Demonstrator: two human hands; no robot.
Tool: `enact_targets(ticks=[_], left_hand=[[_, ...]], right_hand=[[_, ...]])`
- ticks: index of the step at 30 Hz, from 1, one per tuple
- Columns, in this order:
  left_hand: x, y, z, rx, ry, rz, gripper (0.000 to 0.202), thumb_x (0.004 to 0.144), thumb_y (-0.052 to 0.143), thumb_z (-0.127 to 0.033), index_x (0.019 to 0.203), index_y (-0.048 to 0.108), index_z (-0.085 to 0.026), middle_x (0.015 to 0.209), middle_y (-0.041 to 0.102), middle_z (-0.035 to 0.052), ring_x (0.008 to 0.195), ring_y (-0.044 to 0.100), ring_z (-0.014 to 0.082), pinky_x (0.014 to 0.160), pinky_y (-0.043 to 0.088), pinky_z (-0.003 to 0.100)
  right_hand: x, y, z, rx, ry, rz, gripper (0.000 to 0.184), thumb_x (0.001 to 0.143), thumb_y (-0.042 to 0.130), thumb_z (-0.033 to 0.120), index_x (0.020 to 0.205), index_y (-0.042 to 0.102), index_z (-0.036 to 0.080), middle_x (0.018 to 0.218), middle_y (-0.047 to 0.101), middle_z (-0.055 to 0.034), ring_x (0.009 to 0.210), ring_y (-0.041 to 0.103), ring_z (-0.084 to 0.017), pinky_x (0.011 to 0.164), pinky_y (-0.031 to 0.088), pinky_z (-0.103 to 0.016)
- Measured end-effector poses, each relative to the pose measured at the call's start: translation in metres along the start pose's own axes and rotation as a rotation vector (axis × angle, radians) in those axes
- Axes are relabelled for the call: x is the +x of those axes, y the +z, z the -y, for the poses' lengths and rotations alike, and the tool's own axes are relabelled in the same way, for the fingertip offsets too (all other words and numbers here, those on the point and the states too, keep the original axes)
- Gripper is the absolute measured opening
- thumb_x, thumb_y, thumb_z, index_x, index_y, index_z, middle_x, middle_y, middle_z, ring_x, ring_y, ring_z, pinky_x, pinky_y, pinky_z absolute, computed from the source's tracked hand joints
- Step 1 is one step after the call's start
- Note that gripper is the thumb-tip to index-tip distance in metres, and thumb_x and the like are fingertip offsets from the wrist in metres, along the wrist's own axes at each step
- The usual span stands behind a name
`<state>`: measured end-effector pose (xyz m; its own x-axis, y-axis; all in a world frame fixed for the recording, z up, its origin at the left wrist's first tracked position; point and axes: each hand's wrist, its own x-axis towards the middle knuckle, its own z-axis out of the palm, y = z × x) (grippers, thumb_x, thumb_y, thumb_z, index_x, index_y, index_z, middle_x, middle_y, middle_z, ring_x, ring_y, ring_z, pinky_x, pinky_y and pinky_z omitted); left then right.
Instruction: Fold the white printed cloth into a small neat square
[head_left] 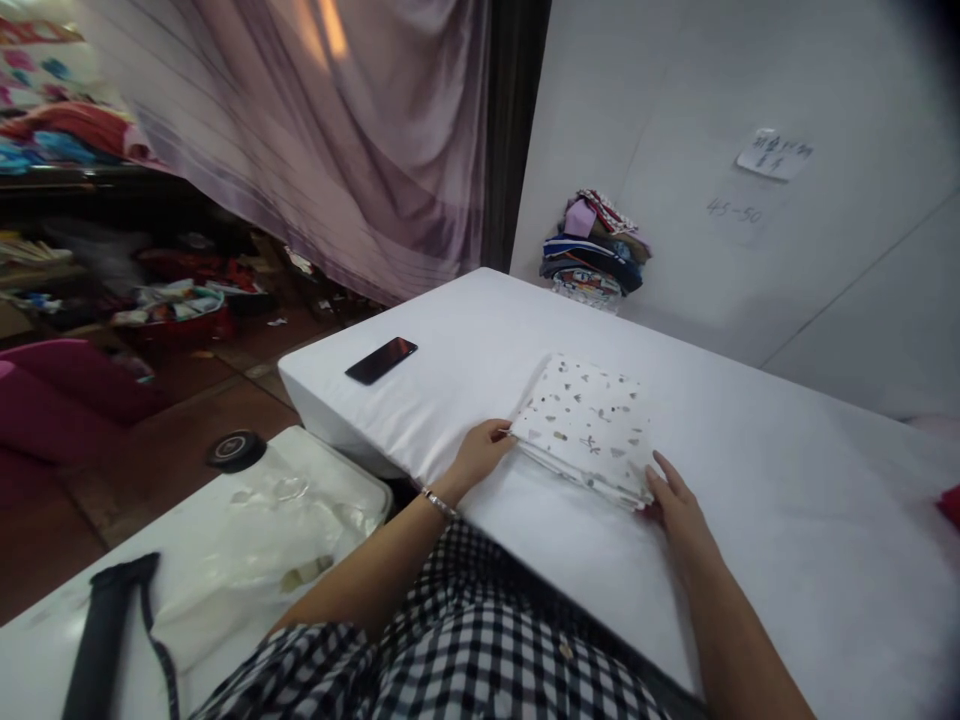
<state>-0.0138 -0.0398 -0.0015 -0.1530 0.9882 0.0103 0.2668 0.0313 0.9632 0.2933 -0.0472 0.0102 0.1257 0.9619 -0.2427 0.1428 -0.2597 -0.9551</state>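
Note:
A folded white cloth with small printed motifs lies flat on the white-covered table in front of me, its layers showing along the near edge. My left hand pinches the near left corner between thumb and fingers. At the near right corner is my right hand, its thumb against the cloth's edge and a finger pointing outward beyond it; its other fingers are partly hidden.
A black phone lies on the white tabletop. Folded clothes are stacked by the wall. On a lower table at left are clear plastic, a black round object and a dark tube-like object. A curtain hangs behind.

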Motion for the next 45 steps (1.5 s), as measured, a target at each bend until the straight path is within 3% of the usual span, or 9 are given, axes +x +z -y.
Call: enact_targets(ticks=[7,13,17,20,24,29,33,38,45], left_hand=[[-0.001,0.010,-0.006,0.218,0.022,-0.108,0.018,0.075,0.049,-0.021,0.081,0.067,-0.020,0.081,0.068,0.0026,0.076,0.059,0.0174,0.072,0.044,0.026],[-0.005,0.010,-0.015,0.290,0.038,-0.120,0.020,0.075,0.047,-0.017,0.077,0.066,-0.020,0.081,0.067,0.0036,0.078,0.057,0.0184,0.076,0.042,0.028],[-0.010,0.010,-0.014,0.319,0.089,-0.132,0.032,0.076,0.050,-0.017,0.105,0.062,-0.020,0.100,0.065,0.0046,0.083,0.058,0.0180,0.081,0.043,0.029],[-0.016,0.011,-0.014,0.436,0.211,-0.110,0.046,0.079,0.050,-0.018,0.124,0.050,-0.023,0.124,0.054,0.0055,0.100,0.055,0.0198,0.088,0.043,0.030],[-0.017,0.012,-0.017,0.586,0.265,-0.052,0.036,0.082,0.051,-0.022,0.117,0.056,-0.026,0.136,0.044,0.0024,0.117,0.045,0.0207,0.094,0.041,0.031],[-0.004,0.013,-0.018,0.533,0.265,-0.022,0.022,0.086,0.047,-0.027,0.096,0.067,-0.026,0.126,0.052,0.0005,0.113,0.047,0.0188,0.098,0.038,0.031],[0.005,0.016,-0.014,0.541,0.299,-0.027,0.026,0.089,0.043,-0.030,0.094,0.067,-0.025,0.119,0.057,0.0013,0.110,0.049,0.0173,0.097,0.037,0.027],[0.009,0.020,-0.010,0.555,0.313,-0.028,0.028,0.090,0.040,-0.031,0.091,0.067,-0.023,0.115,0.058,0.0019,0.105,0.051,0.0169,0.092,0.039,0.026],[0.005,0.017,-0.013,0.528,0.312,-0.014,0.025,0.089,0.043,-0.029,0.093,0.067,-0.023,0.116,0.058,0.0022,0.106,0.052,0.0181,0.092,0.040,0.027]], right_hand=[[-0.003,0.008,0.002,-0.129,-0.057,0.013,0.084,0.068,0.067,0.048,0.141,0.031,0.026,0.081,0.057,-0.0001,0.054,0.048,-0.011,0.046,0.039,-0.023],[-0.002,0.009,0.001,-0.140,-0.081,0.002,0.085,0.067,0.066,0.047,0.141,0.031,0.025,0.072,0.051,0.0028,0.049,0.043,-0.009,0.041,0.033,-0.022],[-0.004,0.010,0.002,-0.187,-0.096,-0.026,0.083,0.068,0.064,0.051,0.141,0.033,0.025,0.072,0.051,0.0030,0.047,0.041,-0.009,0.042,0.032,-0.023],[-0.004,0.010,0.001,-0.301,-0.127,-0.077,0.079,0.070,0.062,0.054,0.139,0.036,0.025,0.080,0.057,-0.0007,0.057,0.050,-0.013,0.053,0.040,-0.026],[-0.006,0.011,-0.001,-0.568,-0.224,-0.153,0.074,0.076,0.052,0.060,0.139,0.036,0.025,0.108,0.058,-0.0075,0.089,0.056,-0.023,0.081,0.043,-0.035],[-0.010,0.012,-0.002,-0.748,-0.614,-0.221,0.068,0.081,0.048,0.056,0.138,0.037,0.022,0.142,0.034,-0.0099,0.126,0.034,-0.029,0.101,0.032,-0.044],[-0.005,0.019,-0.006,-0.760,-0.845,-0.061,0.047,0.082,0.054,0.047,0.121,0.056,0.023,0.129,0.051,-0.0091,0.126,0.036,-0.028,0.106,0.024,-0.047],[0.005,0.021,-0.013,-0.740,-0.805,0.004,0.030,0.084,0.050,0.043,0.101,0.067,0.024,0.113,0.062,-0.0069,0.112,0.049,-0.025,0.100,0.032,-0.045],[0.005,0.014,-0.011,-0.694,-0.860,0.015,0.027,0.087,0.047,0.037,0.101,0.067,0.024,0.110,0.063,-0.0060,0.108,0.052,-0.024,0.099,0.034,-0.042]])
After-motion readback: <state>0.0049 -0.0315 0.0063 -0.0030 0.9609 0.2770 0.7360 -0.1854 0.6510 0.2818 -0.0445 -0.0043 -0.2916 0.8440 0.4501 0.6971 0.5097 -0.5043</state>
